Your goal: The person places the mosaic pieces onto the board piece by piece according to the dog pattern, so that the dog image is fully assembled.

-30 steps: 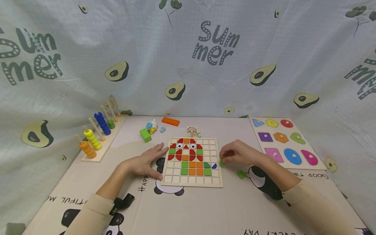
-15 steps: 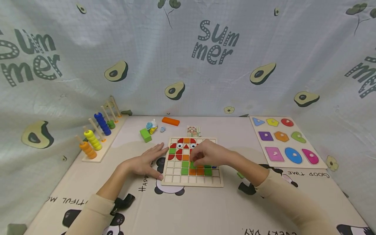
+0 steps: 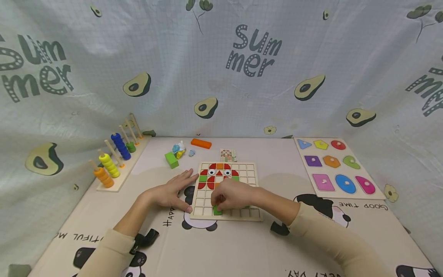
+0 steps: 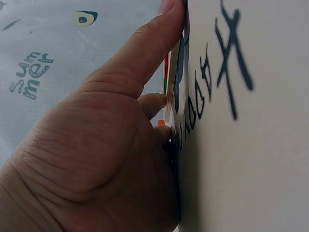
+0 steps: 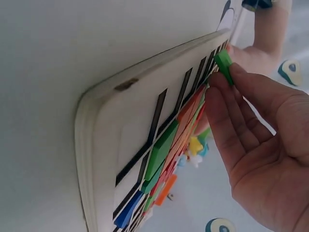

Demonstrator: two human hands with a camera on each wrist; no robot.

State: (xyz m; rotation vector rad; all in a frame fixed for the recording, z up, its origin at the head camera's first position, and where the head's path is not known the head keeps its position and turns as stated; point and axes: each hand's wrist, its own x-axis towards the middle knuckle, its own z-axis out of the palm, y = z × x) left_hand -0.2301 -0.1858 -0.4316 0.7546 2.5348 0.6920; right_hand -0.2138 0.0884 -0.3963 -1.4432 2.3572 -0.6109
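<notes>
A wooden grid board point(image 3: 256, 181) lies mid-table, with red, green and orange tiles set in its cells in an owl-like pattern. My right hand point(image 3: 233, 193) reaches over it and pinches a green square tile point(image 3: 217, 210) between thumb and fingers, at the board's front row. In the right wrist view the same green tile point(image 5: 223, 66) shows at the fingertips, close against the grid. My left hand point(image 3: 173, 190) rests with fingers spread at the board's left edge, fingertips and thumb touching the side. The right hand covers several tiles in the lower rows.
A small picture card point(image 3: 228, 155) lies behind the board. Left of it are an orange block point(image 3: 201, 143), a green block point(image 3: 171, 159) and a small figurine point(image 3: 179, 149). A peg stand with rings point(image 3: 119, 161) stands far left; a shape puzzle board point(image 3: 332, 169) lies right.
My right hand has moved left from beside the board, across it to the front row, carrying a green tile. The left hand has stayed in place.
</notes>
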